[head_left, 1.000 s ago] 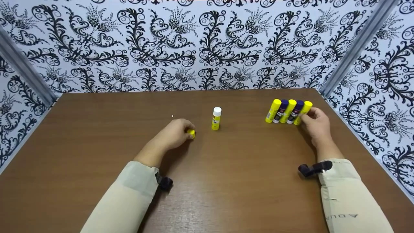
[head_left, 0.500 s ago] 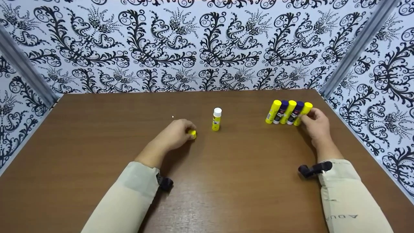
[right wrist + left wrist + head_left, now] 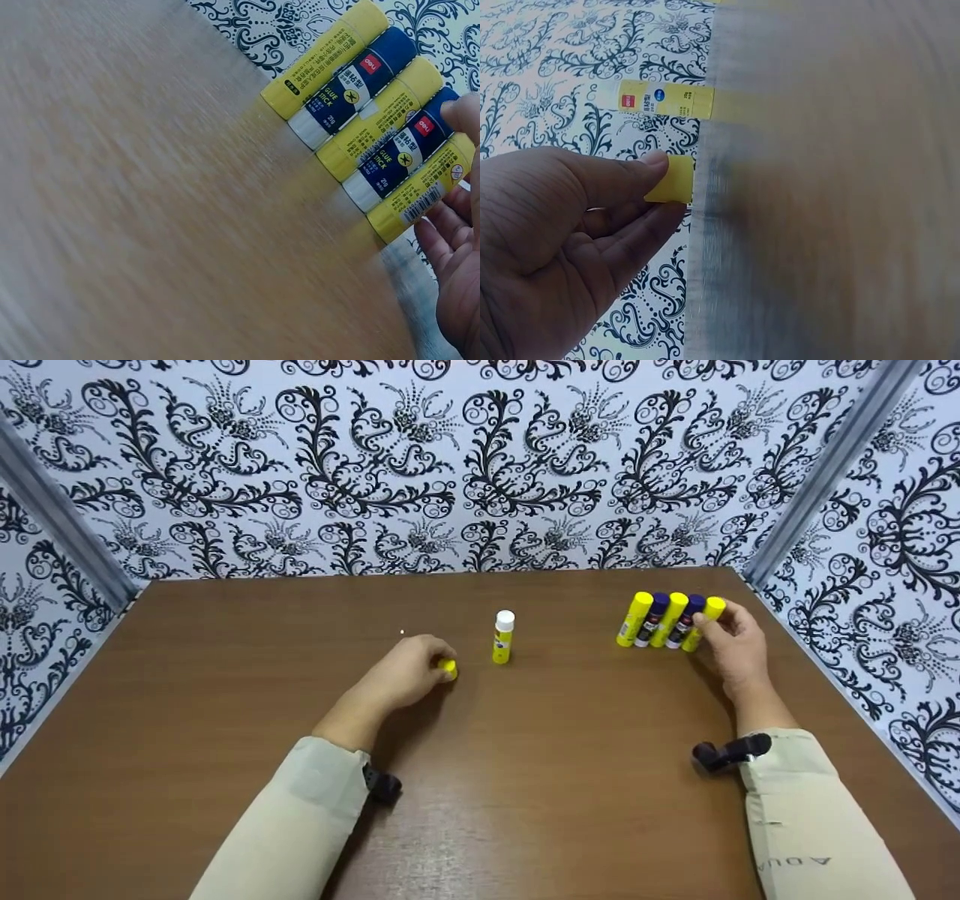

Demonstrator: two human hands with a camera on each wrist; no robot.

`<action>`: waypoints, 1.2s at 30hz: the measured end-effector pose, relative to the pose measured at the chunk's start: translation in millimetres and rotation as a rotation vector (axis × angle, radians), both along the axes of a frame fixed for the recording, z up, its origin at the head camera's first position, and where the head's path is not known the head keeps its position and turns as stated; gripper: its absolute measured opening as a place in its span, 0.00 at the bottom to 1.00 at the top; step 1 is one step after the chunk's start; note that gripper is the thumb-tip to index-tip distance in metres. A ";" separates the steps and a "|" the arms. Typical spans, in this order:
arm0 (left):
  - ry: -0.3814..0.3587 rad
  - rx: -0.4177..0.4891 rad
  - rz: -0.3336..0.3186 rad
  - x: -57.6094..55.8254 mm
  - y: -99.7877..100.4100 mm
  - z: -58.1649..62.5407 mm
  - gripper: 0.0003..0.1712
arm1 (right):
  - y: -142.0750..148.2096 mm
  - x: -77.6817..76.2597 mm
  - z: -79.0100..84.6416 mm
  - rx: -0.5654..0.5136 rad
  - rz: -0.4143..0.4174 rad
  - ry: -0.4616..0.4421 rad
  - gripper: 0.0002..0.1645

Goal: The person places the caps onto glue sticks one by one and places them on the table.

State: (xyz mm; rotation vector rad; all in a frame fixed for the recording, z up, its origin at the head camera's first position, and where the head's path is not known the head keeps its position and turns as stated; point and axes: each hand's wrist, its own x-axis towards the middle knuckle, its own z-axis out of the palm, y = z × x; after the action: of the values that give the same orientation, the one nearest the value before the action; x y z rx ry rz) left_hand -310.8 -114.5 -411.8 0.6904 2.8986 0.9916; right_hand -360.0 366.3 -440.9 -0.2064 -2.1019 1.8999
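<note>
My left hand (image 3: 405, 671) pinches a small yellow cap (image 3: 449, 669) between thumb and fingers, low over the brown table. In the left wrist view the same yellow cap (image 3: 673, 180) shows plain, without print. A yellow glue stick with a white top (image 3: 502, 637) stands upright a little to its right. At the far right, my right hand (image 3: 735, 649) grips the rightmost yellow glue stick (image 3: 714, 611), thumb in front near its top and fingers behind. That stick ends an upright row in which yellow and dark blue glue sticks (image 3: 339, 97) alternate side by side.
The brown table (image 3: 540, 780) meets a black-and-white patterned wall (image 3: 390, 472) at the back, with grey posts at both corners. A tiny white speck (image 3: 402, 631) lies behind my left hand. Each wrist wears a black camera (image 3: 731, 752).
My right thumb has moved up toward the top of the rightmost glue stick. My left hand stays almost still with the yellow cap; the row and the lone stick hold their places.
</note>
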 end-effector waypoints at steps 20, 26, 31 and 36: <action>-0.026 0.106 0.025 0.3 -1.6 4.6 0.12 | -5.6 -4.3 6.0 -0.153 -0.110 0.142 0.26; -0.043 0.147 0.027 1.3 0.0 5.4 0.12 | -5.6 -5.0 8.3 -0.177 -0.134 0.201 0.24; -0.062 0.161 0.032 1.3 -0.1 4.7 0.12 | -4.9 -5.6 11.4 -0.155 -0.168 0.215 0.30; -0.094 0.173 0.049 1.4 -0.2 4.4 0.13 | -5.7 -4.4 16.7 -0.188 -0.169 0.219 0.30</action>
State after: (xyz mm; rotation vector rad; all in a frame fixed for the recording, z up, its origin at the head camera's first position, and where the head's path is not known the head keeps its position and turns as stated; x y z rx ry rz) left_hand -309.4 -114.8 -407.4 0.5641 2.7853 1.2565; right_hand -364.4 360.7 -424.2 -0.1993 -1.7109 1.9224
